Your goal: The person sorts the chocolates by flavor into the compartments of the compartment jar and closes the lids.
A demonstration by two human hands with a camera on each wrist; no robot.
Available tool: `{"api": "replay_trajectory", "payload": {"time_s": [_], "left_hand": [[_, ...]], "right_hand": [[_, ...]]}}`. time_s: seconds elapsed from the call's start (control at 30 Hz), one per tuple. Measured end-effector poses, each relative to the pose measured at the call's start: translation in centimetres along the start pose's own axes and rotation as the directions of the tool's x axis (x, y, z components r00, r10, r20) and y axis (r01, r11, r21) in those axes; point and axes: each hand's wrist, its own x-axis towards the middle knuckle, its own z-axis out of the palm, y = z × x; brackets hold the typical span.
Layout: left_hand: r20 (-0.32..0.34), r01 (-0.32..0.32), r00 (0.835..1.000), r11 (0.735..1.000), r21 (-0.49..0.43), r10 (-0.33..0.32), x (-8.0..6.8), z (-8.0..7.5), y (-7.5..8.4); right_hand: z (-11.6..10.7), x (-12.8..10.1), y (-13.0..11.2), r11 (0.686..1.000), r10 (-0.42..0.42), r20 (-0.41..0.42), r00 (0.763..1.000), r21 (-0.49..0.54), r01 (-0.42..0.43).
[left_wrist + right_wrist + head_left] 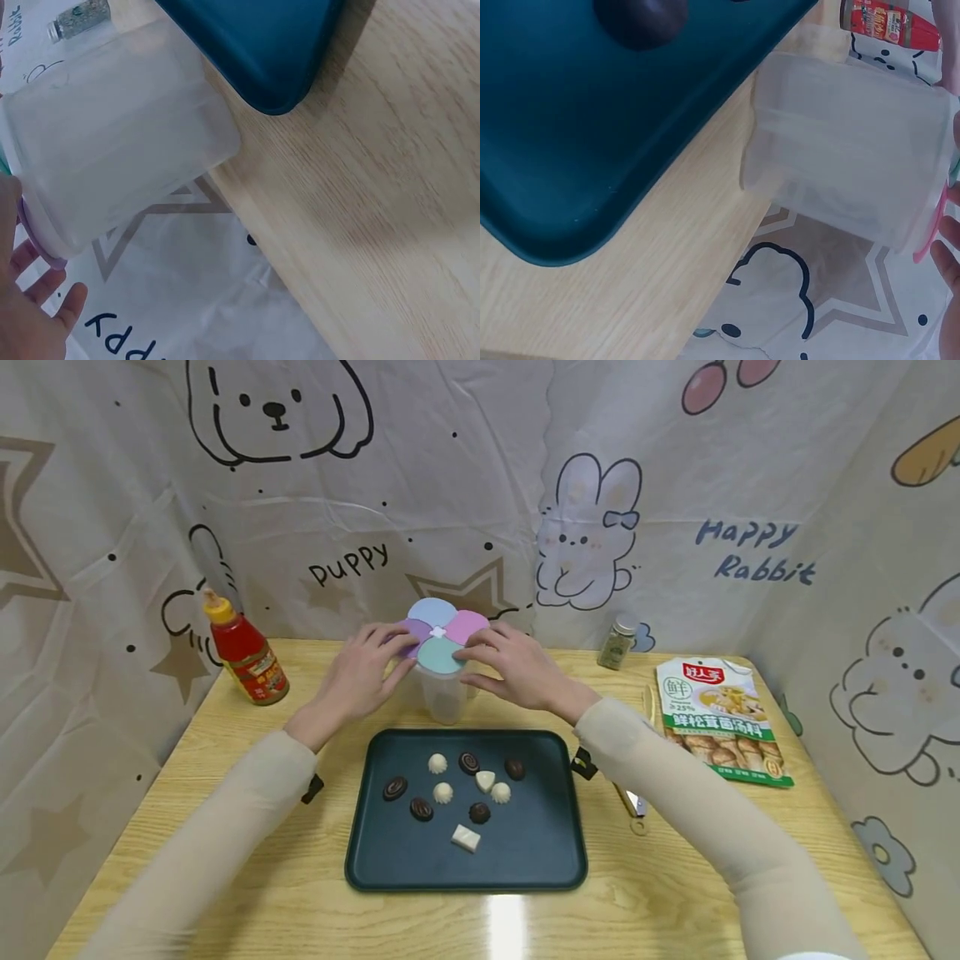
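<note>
Tray [525, 862], on the near side of the left hand [362, 664] and right hand [517, 667], bearing dark chocolates [422, 809] and white chocolates [443, 792]. Just beyond, between the hands, a translucent container [446, 700] with a petal-patterned lid [440, 657]; curved fingers of both hands hold opposite edges of this lid. To the right hand's right, a food packet [723, 718]; to the left hand's left, a sauce bottle [251, 664]. Behind everything, a printed curtain [450, 485].
</note>
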Motion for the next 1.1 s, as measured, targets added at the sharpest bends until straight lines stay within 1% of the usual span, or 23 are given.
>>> {"api": "replay_trajectory", "payload": {"time_s": [0.1, 0.23, 0.37, 0.5, 0.77, 0.97, 1.1], "left_hand": [[0.022, -0.002, 1.0, 1.0, -0.011, 0.002, 0.4, 0.3, 0.1], [0.034, 0.001, 0.999, 0.999, -0.052, 0.0, 0.7, 0.5, 0.1], [0.027, 0.0, 1.0, 0.997, -0.083, 0.003, 0.9, 0.7, -0.1], [0.023, -0.008, 1.0, 0.996, -0.091, 0.01, 1.1, 0.7, -0.1], [0.032, 0.01, 0.999, 0.994, -0.113, -0.007, 1.1, 0.7, 0.0], [0.019, -0.008, 1.0, 0.994, -0.112, 0.01, 1.2, 0.8, -0.1], [0.017, -0.011, 1.0, 0.993, -0.122, 0.013, 1.3, 0.7, -0.1]], "right_hand": [[-0.1, -0.3, -0.1, 1.0, -0.009, -0.011, 1.0, -0.027, 0.008], [-0.2, 0.0, -0.2, 0.999, -0.019, 0.005, 1.0, -0.041, 0.019], [-0.1, 0.6, 0.0, 0.999, -0.031, 0.033, 0.999, -0.042, 0.032], [0.2, 1.2, 0.3, 0.997, -0.039, 0.06, 0.997, -0.061, 0.043], [0.8, 1.6, 0.7, 0.993, -0.049, 0.07, 0.996, -0.1, 0.056], [0.8, 1.5, 0.9, 0.995, -0.064, 0.051, 0.997, -0.079, 0.068], [0.7, 1.8, 1.0, 0.998, -0.04, 0.036, 0.999, -0.046, 0.042]]}}
